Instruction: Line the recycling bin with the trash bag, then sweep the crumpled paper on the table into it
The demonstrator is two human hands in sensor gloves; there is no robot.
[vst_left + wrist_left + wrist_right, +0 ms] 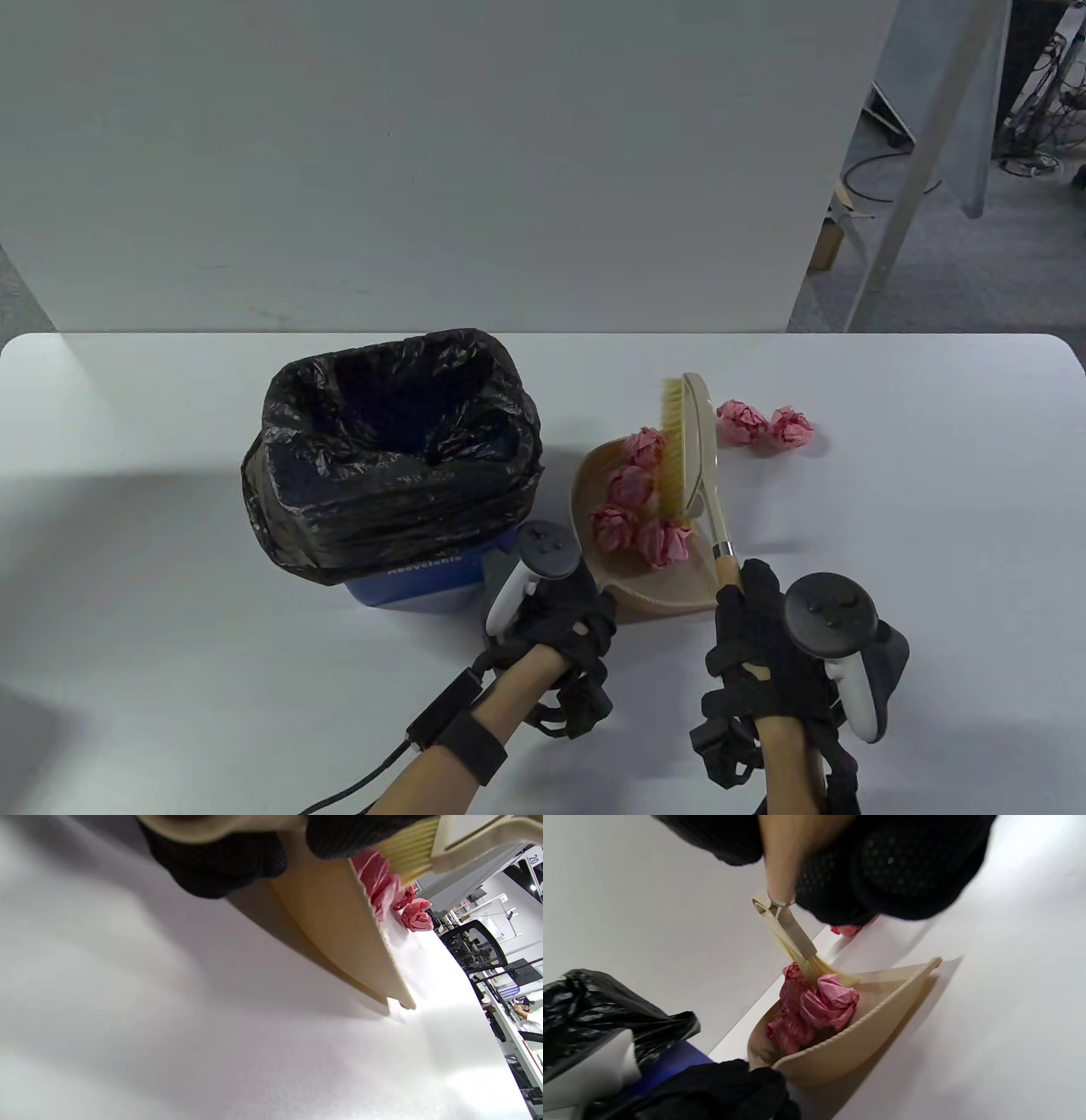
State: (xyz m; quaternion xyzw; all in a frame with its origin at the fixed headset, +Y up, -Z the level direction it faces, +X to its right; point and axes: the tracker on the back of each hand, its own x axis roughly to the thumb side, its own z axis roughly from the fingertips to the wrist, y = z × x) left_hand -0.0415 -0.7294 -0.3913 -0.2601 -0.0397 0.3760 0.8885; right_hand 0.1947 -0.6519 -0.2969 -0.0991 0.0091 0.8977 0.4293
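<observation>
Nearest, the right hand [764, 645] grips the brush [691, 450] handle and the left hand [564, 632] holds the dustpan [670, 590] with four pink paper balls [638, 509], two more balls [764, 424] lying at two o'clock, the bag-lined blue bin [399, 458] at nine o'clock.

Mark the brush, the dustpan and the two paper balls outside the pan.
brush [676, 454], table view, on its bristles
dustpan [670, 588], table view, on its bare floor near the handle
loose paper balls [741, 422], table view, on the left ball
</observation>
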